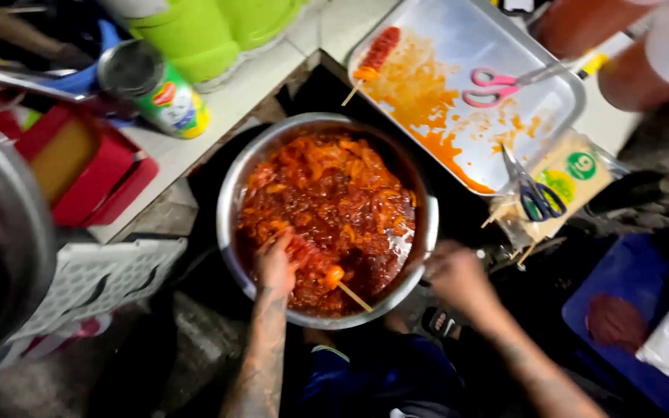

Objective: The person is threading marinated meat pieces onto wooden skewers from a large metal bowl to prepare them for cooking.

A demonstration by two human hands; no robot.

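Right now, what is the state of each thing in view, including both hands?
Round steel bowl: full of red marinated meat.
Left hand: gripping a loaded wooden skewer over the bowl.
Right hand: on the bowl's rim.
Steel tray: sauce-smeared, holding one finished skewer.
Pink-handled scissors: lying on the tray.
Blue-handled scissors: closed, on a packet.

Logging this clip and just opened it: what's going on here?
A person crouches over a metal bowl full of red marinated meat. The left hand holds a loaded skewer over the meat, its stick pointing to the bowl's near rim. The right hand grips the bowl's rim. On a sauce-smeared tray behind lie one finished skewer and pink scissors. Blue scissors rest on a packet of sticks beside the tray.
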